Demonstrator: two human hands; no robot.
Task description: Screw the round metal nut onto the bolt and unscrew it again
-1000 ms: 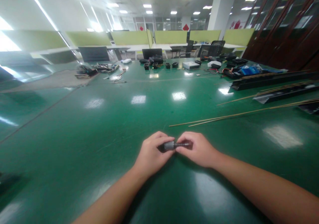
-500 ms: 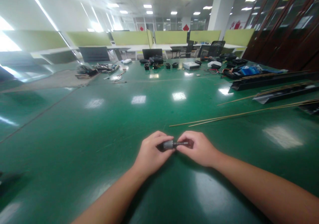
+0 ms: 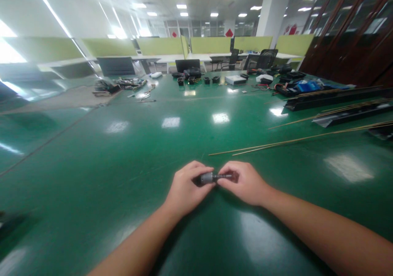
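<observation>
My left hand [image 3: 188, 187] is closed around a small grey cylindrical piece [image 3: 207, 178], low over the green table at the near middle. From its right end a thin, dark, stepped shaft [image 3: 221, 177] with a bright tip points to the right. The thumb and fingers of my right hand [image 3: 244, 182] are pinched on this shaft. The fingers hide part of both ends, and whether the piece is a small motor or a chuck I cannot tell. Both wrists rest close to the tabletop.
Long thin brass-coloured rods [image 3: 270, 146] lie on the green table [image 3: 138, 145], right of and beyond my hands. Black angled channels [image 3: 325, 100] lie at the right. Along the far edge are a white box [image 3: 236, 80], small black parts [image 3: 215, 80] and a blue bundle [image 3: 308, 86].
</observation>
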